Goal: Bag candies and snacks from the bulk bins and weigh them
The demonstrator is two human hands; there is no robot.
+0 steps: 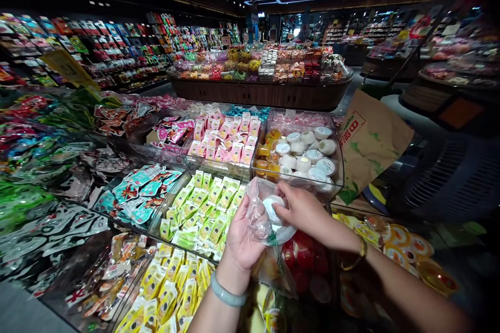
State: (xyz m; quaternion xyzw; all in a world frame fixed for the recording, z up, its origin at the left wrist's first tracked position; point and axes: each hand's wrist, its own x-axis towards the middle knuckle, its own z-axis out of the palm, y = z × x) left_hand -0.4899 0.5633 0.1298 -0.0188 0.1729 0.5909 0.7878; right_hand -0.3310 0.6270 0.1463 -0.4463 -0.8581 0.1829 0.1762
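Note:
My left hand (242,237) is closed round the side of a clear plastic bag (257,203), whose mouth is spread. The bag hangs down below the hand, with something yellowish inside that I cannot make out well. At the bag's mouth, my right hand (302,209) has its thumb and fingers on a jelly cup (272,207) with a white lid. Just beyond the hands stands a clear bin (336,182) of similar white-lidded cups (302,164). Red cups (304,255) lie under my right wrist, partly hidden by the bag.
Lime-green packets (207,203), yellow packets (166,286) and pink packets (230,138) fill bins to the left. A brown paper bag (369,135) leans behind the white-cup bin. Clear bin walls divide the goods. Another display counter (269,94) stands across the aisle.

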